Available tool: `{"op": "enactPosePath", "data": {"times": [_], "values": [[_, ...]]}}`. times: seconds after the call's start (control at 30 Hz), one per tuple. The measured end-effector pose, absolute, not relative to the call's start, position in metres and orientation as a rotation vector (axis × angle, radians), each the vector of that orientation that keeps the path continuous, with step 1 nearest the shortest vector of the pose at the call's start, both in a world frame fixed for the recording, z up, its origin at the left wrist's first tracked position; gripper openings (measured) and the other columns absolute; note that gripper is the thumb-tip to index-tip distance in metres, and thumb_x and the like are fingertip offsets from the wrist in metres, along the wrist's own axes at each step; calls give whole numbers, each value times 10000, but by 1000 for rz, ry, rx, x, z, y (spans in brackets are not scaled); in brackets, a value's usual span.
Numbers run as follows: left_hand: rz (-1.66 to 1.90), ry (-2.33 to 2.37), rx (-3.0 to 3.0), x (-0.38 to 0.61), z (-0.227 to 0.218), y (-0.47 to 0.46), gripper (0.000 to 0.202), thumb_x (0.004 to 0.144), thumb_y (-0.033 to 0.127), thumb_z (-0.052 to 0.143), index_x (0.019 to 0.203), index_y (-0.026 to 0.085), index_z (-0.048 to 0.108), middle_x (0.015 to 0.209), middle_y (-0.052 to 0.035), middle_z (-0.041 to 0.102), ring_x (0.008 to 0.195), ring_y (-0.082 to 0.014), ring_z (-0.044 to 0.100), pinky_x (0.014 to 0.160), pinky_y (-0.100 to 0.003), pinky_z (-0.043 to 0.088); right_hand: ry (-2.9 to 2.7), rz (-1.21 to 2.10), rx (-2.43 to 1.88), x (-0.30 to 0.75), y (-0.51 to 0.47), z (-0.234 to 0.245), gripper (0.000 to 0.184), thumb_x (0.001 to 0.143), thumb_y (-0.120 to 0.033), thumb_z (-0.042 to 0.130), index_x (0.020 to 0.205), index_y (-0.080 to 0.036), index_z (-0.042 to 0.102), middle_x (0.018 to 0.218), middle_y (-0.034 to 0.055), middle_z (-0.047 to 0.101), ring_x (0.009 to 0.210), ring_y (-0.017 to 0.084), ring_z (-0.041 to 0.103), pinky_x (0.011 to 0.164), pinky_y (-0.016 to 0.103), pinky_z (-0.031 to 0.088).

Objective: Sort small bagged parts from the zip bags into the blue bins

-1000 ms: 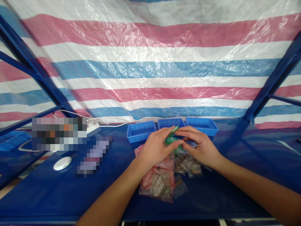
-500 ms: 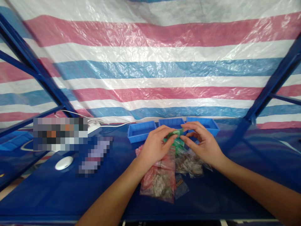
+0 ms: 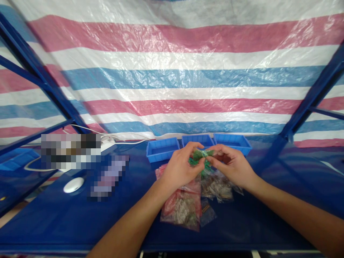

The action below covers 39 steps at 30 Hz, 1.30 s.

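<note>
A small green plastic bag [image 3: 202,154] is stretched between my two hands, above the pile. My left hand [image 3: 185,163] pinches its left side; my right hand [image 3: 230,163] grips its right side with thumb and fingers. What the bag contains is too blurred to make out. Below lie more green pieces [image 3: 206,167], partly covered by my fingers. Red-tinted plastic bags [image 3: 181,200] rest under and in front of my left hand. Clear bags with small brownish contents [image 3: 217,188] lie beneath my right hand, and one small clear bag [image 3: 208,214] sits nearer the front.
Three blue bins [image 3: 162,149] stand in a row behind my hands. On the left are a white oval object [image 3: 73,185], a pixelated item [image 3: 110,177] and a white power strip [image 3: 108,142] with cables. Blue frame posts [image 3: 309,104] flank the blue table [image 3: 268,222] before a striped tarp.
My right hand has closed in on the green bag and moved slightly left and down. The bag now spans both hands and looks more spread and crumpled.
</note>
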<state>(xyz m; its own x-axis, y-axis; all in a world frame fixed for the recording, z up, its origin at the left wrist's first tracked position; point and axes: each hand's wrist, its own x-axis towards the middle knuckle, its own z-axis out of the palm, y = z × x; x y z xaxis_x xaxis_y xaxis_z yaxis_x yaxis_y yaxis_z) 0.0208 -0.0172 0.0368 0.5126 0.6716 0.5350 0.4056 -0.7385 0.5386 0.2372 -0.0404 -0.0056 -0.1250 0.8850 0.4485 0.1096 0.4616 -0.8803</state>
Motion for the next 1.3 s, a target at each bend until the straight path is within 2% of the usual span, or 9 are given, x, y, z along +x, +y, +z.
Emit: {"op": "enactPosePath", "data": {"times": [0.13, 0.27, 0.4, 0.47, 0.57, 0.7, 1.03, 1.23, 1.3], "values": [[1066, 886, 2441, 20, 36, -17, 387, 929, 252, 677, 1300, 253, 565, 1035, -15, 774, 914, -199, 761, 855, -317, 583, -1577, 808, -919, 237, -42, -4, 330, 920, -398, 774, 1219, -267, 726, 979, 43, 779, 863, 214, 729, 810, 356, 599], [1116, 868, 2548, 20, 32, -16, 405, 974, 266, 636, 1370, 257, 547, 1272, -67, 723, 1124, -238, 726, 1004, -384, 570, -1544, 801, -925, 235, -43, -3, 324, 922, -386, 773, 1222, -278, 713, 939, 25, 755, 836, 204, 720, 770, 334, 593], [1266, 856, 2599, 22, 33, -17, 437, 993, 263, 625, 1419, 217, 535, 1363, -129, 651, 1302, -268, 624, 1135, -450, 505, -1465, 737, -967, 236, -40, -3, 308, 918, -410, 775, 1191, -285, 708, 954, 30, 735, 775, 201, 689, 710, 339, 590], [1328, 860, 2607, 23, 36, -18, 379, 996, 252, 622, 1370, 206, 590, 1404, -149, 617, 1353, -278, 582, 1164, -467, 481, -1439, 684, -989, 237, -39, -3, 316, 918, -433, 770, 1190, -287, 705, 969, 38, 725, 767, 208, 678, 701, 355, 596], [1318, 827, 2639, 23, 37, -19, 252, 1010, 245, 598, 1244, 212, 686, 1327, -133, 673, 1261, -269, 640, 1113, -464, 514, -1430, 620, -998, 238, -38, -3, 307, 930, -451, 750, 1183, -286, 700, 992, 48, 711, 790, 220, 677, 700, 368, 609], [1220, 715, 2573, 24, 33, -19, 274, 1034, 267, 578, 1273, 198, 693, 1199, -103, 757, 1098, -222, 724, 1021, -387, 572, -1555, 539, -964, 237, -40, -1, 224, 954, -400, 727, 1146, -286, 724, 1075, 60, 706, 874, 223, 702, 759, 368, 633], [1214, 787, 2439, 24, 35, -18, 313, 974, 387, 697, 1225, 208, 751, 1176, -83, 795, 1069, -236, 759, 988, -365, 601, -1748, 433, -889, 238, -41, 3, 328, 984, -296, 667, 1306, -333, 718, 1195, 80, 704, 1024, 255, 720, 820, 412, 667], [1238, 842, 2425, 24, 33, -13, 297, 964, 376, 710, 1202, 209, 770, 1168, -79, 804, 1053, -244, 770, 973, -377, 613, -1857, 333, -887, 236, -46, 6, 232, 1000, -264, 633, 1184, -308, 768, 1154, 80, 740, 1037, 256, 714, 908, 437, 617], [1232, 834, 2435, 24, 32, -12, 266, 969, 348, 703, 1186, 209, 771, 1146, -72, 808, 1036, -236, 774, 966, -372, 616, -1814, 378, -900, 235, -46, 4, 215, 1005, -283, 630, 1177, -306, 756, 1130, 75, 747, 998, 251, 718, 873, 428, 625]]}}
